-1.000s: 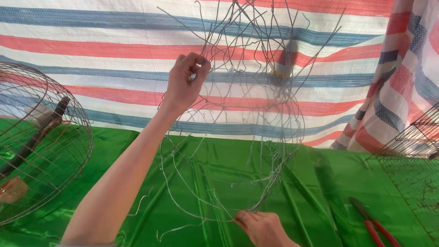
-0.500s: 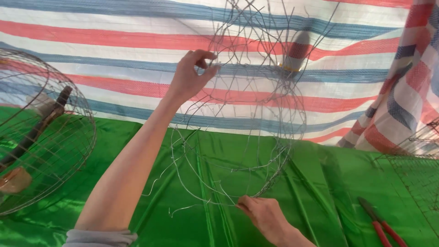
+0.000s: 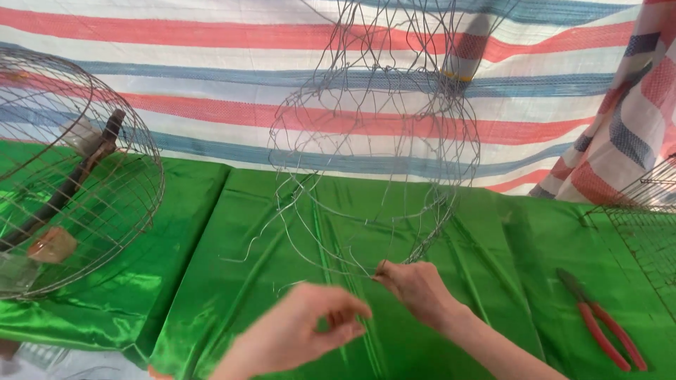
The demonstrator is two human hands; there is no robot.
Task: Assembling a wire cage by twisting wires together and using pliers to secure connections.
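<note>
Green satin cloth (image 3: 232,232) is spread over the desk, with a striped red, white and blue tarpaulin (image 3: 211,91) hung behind it. Nearest the camera, the left hand (image 3: 303,336) is held loosely curled just above the cloth, nothing being gripped in it. Just beyond, a loose wire end at the bottom of the half-woven wire basket frame (image 3: 373,155) is pinched by the right hand (image 3: 415,288). The weaving of the lower strands appears to be in hand; a neighbouring strand would next have to be caught and twisted. Red-handled pliers (image 3: 602,327) are laid at the right. A finished wire cage (image 3: 77,176) is stood at the left. No packages, labels or signs are seen.
</note>
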